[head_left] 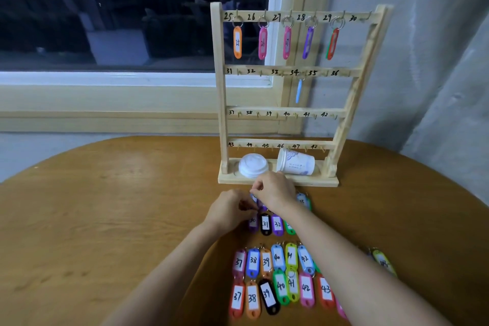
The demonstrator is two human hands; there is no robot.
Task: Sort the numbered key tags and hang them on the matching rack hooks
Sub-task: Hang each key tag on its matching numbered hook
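- Your right grip [275,190] is just in front of the rack [222,114]. Its thumb and forefinger are pinched together over a purple tag [262,204] that shows between your two hands. The ring itself is too small to make out.
- Your left grip [230,209] is close beside the right one, fingers curled, over the top end of tag 30 [253,222]. You cannot tell whether it is holding anything.
- Tag 30 is purple and lies flat on the bench [105,206]. It starts a short row with black tag 31 [265,223], purple tag 32 [277,224] and a green tag [289,227] that your right forearm partly hides.
- The middle row [253,261] on the bench runs 37 to 42, left to right.
- The nearest row [268,295] runs 37 to 43, touching or overlapping the row above.
- A light blue tag [301,200] lies beyond your right wrist, and a yellow-green tag [383,262] lies apart at the right.
- The rack stands upright at the far side of the bench, with four rails numbered 25 to 48.
- The top rail carries orange tag 25 [237,42], pink tag 26 [262,43], pink tag 27 [286,42], a purple tag at 28 [307,42] and a red tag at 29 [332,43].
- On the second rail, one pale blue tag [298,90] hangs edge-on between the numbers 34 and 35.
- On the rack base a paper cup [296,163] lies on its side, with a white lid [253,165] beside it.
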